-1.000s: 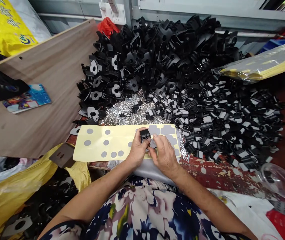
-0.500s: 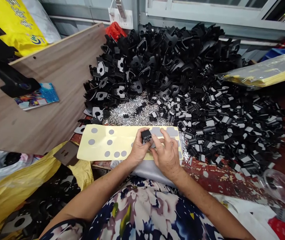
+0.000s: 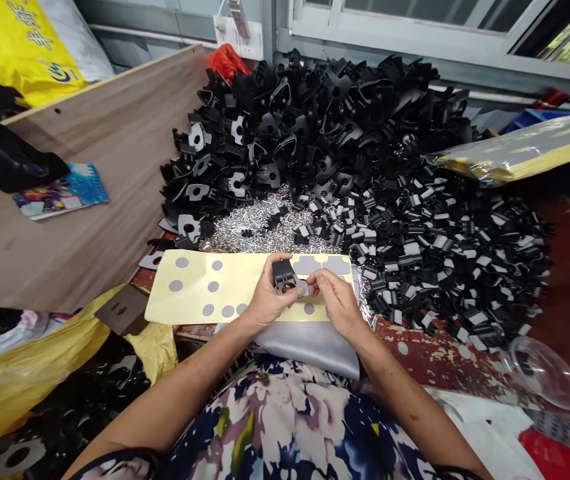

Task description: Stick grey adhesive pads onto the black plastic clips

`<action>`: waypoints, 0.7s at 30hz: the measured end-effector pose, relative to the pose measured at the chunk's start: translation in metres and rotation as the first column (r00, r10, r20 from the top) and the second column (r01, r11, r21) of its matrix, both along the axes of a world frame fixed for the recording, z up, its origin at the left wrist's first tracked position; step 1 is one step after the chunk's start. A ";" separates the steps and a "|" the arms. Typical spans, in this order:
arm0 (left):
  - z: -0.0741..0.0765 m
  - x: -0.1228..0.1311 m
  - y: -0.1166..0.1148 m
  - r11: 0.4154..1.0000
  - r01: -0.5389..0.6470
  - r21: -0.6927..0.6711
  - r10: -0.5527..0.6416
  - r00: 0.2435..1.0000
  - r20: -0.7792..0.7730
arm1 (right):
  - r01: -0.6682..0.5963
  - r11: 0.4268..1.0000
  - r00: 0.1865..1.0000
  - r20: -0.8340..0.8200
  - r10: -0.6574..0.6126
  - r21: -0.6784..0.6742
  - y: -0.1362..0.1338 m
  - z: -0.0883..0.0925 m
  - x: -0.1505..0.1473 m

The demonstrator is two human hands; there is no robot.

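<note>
My left hand (image 3: 266,299) holds a small black plastic clip part (image 3: 283,271) above the sticker sheet. A grey piece with a hole lies along the part's lower side, and my left thumb presses on it. My right hand (image 3: 339,303) has its thumb and finger closed together at the right end of the part's grey piece. Under both hands lies a pale yellow backing sheet (image 3: 245,272) with grey round stickers and larger grey shaped stickers at its right end. Smooth grey material (image 3: 309,347) hangs over the table edge below it.
Behind the sheet are heaped black clips (image 3: 337,87), silvery metal pins (image 3: 245,223) and small black parts with grey pads (image 3: 409,250). A wooden board (image 3: 115,160) stands left. Wrapped sheets (image 3: 529,150) lie right, above a clear plastic container (image 3: 547,377).
The clip part has turned in my left hand, so its grey side with the hole shows. My right fingers have drawn together at its right end. The view has shifted slightly.
</note>
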State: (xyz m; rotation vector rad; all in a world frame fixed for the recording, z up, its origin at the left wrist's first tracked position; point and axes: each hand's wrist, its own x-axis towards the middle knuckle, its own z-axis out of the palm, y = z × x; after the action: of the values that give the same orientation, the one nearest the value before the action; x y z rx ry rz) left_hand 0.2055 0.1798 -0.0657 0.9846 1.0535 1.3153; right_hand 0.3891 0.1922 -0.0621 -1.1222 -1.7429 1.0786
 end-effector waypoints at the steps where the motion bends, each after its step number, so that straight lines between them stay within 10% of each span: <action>1: 0.001 0.000 0.000 1.000 -0.007 0.005 0.007 1.000 -0.028 | 0.000 1.000 1.000 -0.002 0.000 -0.003 0.000 -0.001 -0.004; 6: 0.002 -0.001 -0.005 0.999 -0.010 -0.030 0.006 0.991 -0.134 | 0.048 0.985 0.998 -0.028 -0.054 -0.164 0.003 0.003 -0.016; 15: 0.006 0.000 -0.020 0.925 0.239 -0.296 -0.278 0.956 -0.098 | -0.294 0.933 0.955 -0.039 0.293 -0.206 0.006 0.022 -0.002; 18: 0.015 -0.006 -0.012 0.927 0.194 -0.320 -0.262 0.947 -0.187 | -0.377 0.916 0.867 0.295 0.401 -0.136 0.035 0.030 0.016; 21: 0.054 -0.036 0.025 0.973 0.029 -0.230 -0.096 0.953 -0.286 | -0.195 0.974 0.801 0.592 0.091 0.114 0.098 0.049 0.046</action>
State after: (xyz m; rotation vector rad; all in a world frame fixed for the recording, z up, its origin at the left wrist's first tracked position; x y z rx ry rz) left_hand 0.1690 0.2051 -0.0120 1.0539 1.3549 0.9893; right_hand 0.4356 0.2900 -0.0133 -1.3175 -2.3876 0.6758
